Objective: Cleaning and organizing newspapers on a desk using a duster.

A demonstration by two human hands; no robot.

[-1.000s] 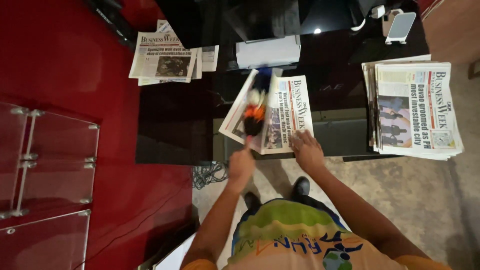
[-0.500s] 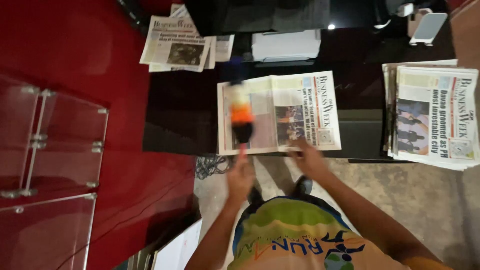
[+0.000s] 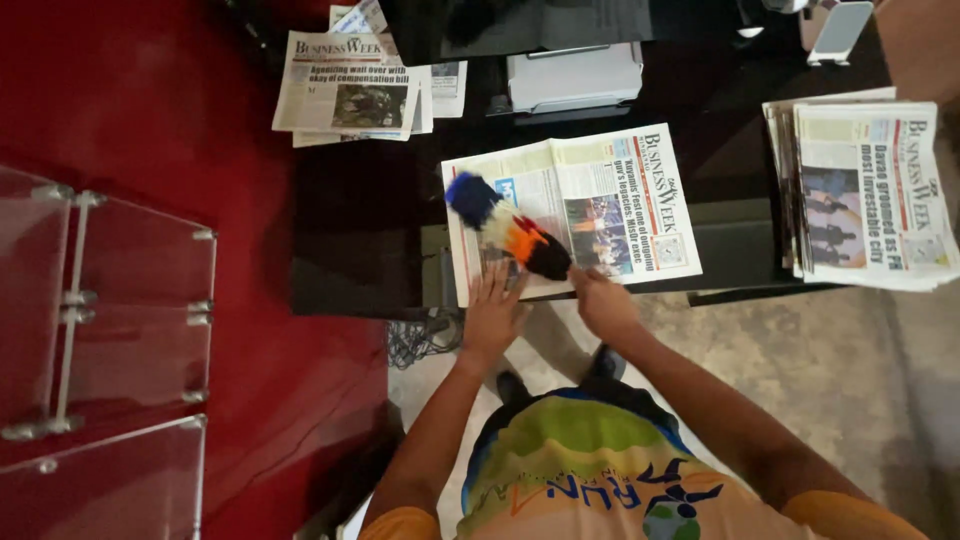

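An open newspaper (image 3: 610, 195) lies flat on the black desk (image 3: 355, 240) in front of me. A feather duster (image 3: 505, 228) with blue, white, orange and black feathers lies slantwise across the paper's left page, blue tip farthest from me. My right hand (image 3: 603, 300) is closed at the duster's black near end, at the paper's front edge. My left hand (image 3: 495, 310) presses flat, fingers spread, on the paper's near left corner, just beside the duster.
A thick stack of newspapers (image 3: 870, 190) sits at the desk's right end, and more papers (image 3: 345, 95) lie at its far left. A white box-like device (image 3: 572, 78) and a phone on a stand (image 3: 840, 30) stand behind. Glass cases (image 3: 110, 300) stand on the red floor; cables (image 3: 415, 340) lie under the desk.
The folded newspaper has been spread open and flat. The duster, earlier upright above my left hand, now lies slantwise at my right hand. My left hand has gone flat onto the paper.
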